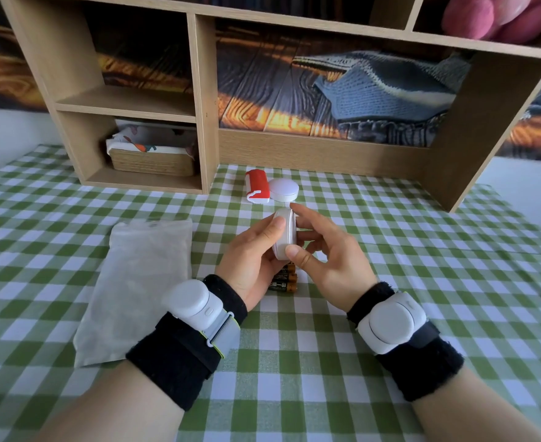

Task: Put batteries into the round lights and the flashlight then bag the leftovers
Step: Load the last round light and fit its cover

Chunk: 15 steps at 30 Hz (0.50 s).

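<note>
— Round light [283, 234] at frame centre, on edge: why held so?
— Left hand [256, 250] grips it; right hand [323, 250] pinches the rim, probably to twist the back off.
— Batteries [283, 280]?
— Below the hands, mostly hidden; count unclear. Bag [138, 282] lies lower left.

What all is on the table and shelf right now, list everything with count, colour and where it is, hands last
round light: one, white, held on edge between both hands
round light: one, white, flat on the cloth, behind the hands
flashlight: one, red and white, left of the flat light, touching it
batteries: small pile, black and gold, count hidden by the hands
bag: one, translucent white, flat on the left
tablecloth: one, green and white check
shelf unit: one, light wood, at the back
basket: one, woven tan, lower left cubby
left hand: grip on the held light
right hand: pinches the same light
</note>
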{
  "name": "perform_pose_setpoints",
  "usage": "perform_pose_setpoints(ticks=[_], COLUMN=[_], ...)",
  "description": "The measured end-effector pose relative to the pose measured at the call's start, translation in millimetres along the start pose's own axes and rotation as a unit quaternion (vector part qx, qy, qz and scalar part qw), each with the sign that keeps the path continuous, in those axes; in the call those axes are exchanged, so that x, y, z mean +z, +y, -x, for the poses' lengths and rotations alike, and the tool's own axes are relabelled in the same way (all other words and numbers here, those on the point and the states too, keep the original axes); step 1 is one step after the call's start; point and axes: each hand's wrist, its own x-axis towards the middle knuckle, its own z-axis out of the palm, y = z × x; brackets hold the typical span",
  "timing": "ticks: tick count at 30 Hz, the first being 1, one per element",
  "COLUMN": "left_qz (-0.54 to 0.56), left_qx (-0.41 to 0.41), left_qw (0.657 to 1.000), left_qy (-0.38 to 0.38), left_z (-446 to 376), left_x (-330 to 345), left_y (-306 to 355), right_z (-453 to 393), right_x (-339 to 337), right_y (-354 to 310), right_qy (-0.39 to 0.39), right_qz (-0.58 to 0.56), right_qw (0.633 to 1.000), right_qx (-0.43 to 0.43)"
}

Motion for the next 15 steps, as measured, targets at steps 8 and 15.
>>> perform_pose_setpoints(ticks=[8,15], left_qz=[-0.010,-0.022], left_qx=[0.021,0.034], left_qw=[1.000,0.995], left_qy=[-0.010,0.091], left_z=[2,-5], left_x=[4,-4], left_y=[3,-2], right_z=[1,-1], right_x=[1,-2], right_y=[-1,7], right_qy=[-0.008,0.053], right_qz=[-0.074,-0.261], right_qw=[0.997,0.960], right_qx=[0.020,0.085])
